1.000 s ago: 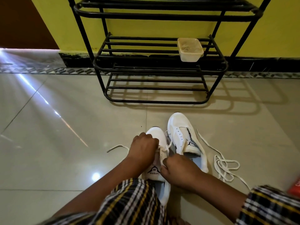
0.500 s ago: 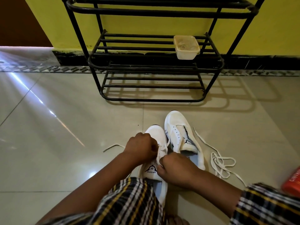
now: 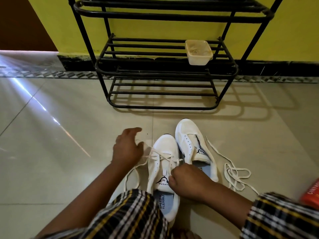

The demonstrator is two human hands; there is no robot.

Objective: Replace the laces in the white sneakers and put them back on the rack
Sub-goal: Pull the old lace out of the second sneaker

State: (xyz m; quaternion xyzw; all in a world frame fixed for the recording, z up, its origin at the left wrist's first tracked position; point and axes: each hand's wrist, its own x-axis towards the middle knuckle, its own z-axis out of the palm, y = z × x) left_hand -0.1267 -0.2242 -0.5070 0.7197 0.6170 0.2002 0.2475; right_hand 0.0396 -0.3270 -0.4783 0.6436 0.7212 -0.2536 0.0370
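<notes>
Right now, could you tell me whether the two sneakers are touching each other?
Touching. The head view shows the left sneaker's toe side pressed against the right sneaker, with no floor visible between them there.
</notes>
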